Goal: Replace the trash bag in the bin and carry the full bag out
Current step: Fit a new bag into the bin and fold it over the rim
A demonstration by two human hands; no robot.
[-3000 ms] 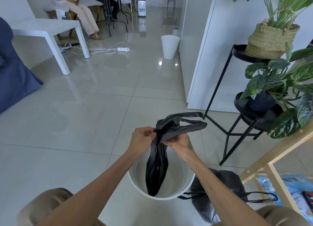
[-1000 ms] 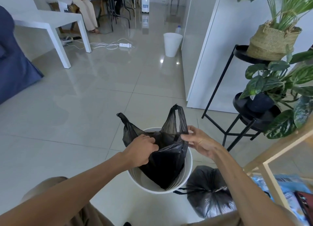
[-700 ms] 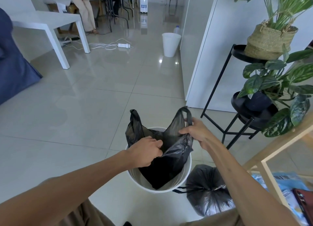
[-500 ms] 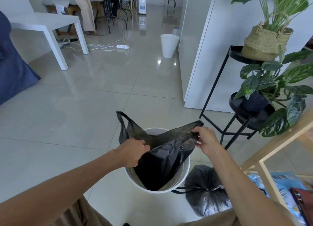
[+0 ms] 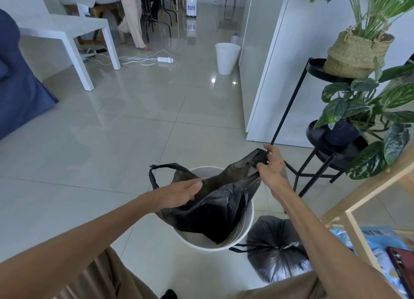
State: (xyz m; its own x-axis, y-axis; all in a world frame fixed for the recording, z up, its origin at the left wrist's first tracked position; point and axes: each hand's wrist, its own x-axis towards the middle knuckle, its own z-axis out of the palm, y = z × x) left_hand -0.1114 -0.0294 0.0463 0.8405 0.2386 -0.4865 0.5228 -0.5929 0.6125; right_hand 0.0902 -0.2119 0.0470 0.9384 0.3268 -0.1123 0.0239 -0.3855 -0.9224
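A round white bin (image 5: 246, 229) stands on the tiled floor right below me. A fresh black trash bag (image 5: 215, 206) hangs into it with its mouth spread wide. My left hand (image 5: 179, 192) grips the near-left edge of the bag's mouth over the bin. My right hand (image 5: 272, 168) pinches the bag's right handle and holds it stretched out past the bin's right rim. The other handle loop (image 5: 161, 169) sticks up free at the left. The full black bag (image 5: 275, 249), tied shut, sits on the floor against the bin's right side.
A black metal plant stand (image 5: 322, 155) with potted plants is close on the right, and a pale wooden shelf frame (image 5: 349, 211) stands beside the full bag. A white wall panel (image 5: 268, 74), a second white bin (image 5: 226, 58), a white table (image 5: 67, 31), floor cables and a standing person lie farther off.
The bag went from a folded strip held over the bin to an opened mouth inside it. In the last half second my right hand pulled the handle farther right, past the rim.
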